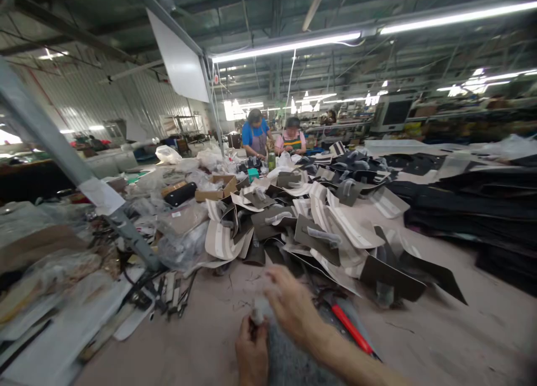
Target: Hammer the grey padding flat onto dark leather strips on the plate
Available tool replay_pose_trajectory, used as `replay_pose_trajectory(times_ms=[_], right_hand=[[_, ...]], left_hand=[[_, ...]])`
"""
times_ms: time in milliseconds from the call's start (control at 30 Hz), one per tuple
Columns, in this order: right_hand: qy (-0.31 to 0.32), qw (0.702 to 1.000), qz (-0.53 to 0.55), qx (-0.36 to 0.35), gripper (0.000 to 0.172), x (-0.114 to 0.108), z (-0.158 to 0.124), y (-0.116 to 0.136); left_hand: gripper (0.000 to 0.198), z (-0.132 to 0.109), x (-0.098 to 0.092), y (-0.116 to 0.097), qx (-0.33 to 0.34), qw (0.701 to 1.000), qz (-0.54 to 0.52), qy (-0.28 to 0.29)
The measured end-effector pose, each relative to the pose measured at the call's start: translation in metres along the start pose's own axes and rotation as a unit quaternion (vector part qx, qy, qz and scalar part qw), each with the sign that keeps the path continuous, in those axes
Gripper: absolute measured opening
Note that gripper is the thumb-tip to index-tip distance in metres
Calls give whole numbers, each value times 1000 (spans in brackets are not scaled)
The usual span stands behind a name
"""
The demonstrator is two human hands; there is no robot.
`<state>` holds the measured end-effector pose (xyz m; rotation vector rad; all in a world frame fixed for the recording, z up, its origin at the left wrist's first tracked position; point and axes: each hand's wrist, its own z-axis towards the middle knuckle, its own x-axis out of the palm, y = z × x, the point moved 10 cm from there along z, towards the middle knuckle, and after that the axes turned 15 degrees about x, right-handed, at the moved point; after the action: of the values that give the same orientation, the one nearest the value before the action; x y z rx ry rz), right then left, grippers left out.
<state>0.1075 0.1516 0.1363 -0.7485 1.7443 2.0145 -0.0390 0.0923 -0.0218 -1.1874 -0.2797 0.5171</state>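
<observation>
My left hand [251,349] is low in the middle, its thumb and fingers closed on a small piece in whitish translucent plastic [260,309]. What lies inside the plastic is blurred. Just above and to the right, my right hand [289,302] reaches over from the right, its fingers smeared by motion close to the plastic. Whether they touch it I cannot make out. Under the right forearm lies a dark grey slab [285,355] on the table. A hammer with a red handle [351,329] rests to the right of that forearm.
Beyond my hands spreads a heap of curved grey and cream panels [319,238], some with plastic-wrapped parts. Dark folded cloth [453,207] is stacked at right. Hand tools [174,293] and a slanting metal post [96,190] stand left. Two people [257,137] work across the table.
</observation>
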Motion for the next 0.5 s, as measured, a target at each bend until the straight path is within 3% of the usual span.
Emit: replay_pose_trajectory(times_ms=[100,200,267,333,400,500], right_hand=[[-106,985,-116,70,40,-91,57,-60],[-158,950,-215,160,39,-147,95,-123],[-147,933,-264,193,23,-161,108,-153],[-124,926,-301,190,8,-164,114,-166],[-112,926,-324,158,11,-163,116,-159],[-122,931,-332,94,16,-162,112,-122]], left_hand=[[47,-3,11,5,-19,999,-1,48],[49,-4,16,12,-17,998,2,68],[49,-5,15,17,-12,998,7,60],[47,-5,14,18,-7,998,14,55],[43,-6,13,13,0,998,24,59],[36,-4,12,0,10,997,37,66]])
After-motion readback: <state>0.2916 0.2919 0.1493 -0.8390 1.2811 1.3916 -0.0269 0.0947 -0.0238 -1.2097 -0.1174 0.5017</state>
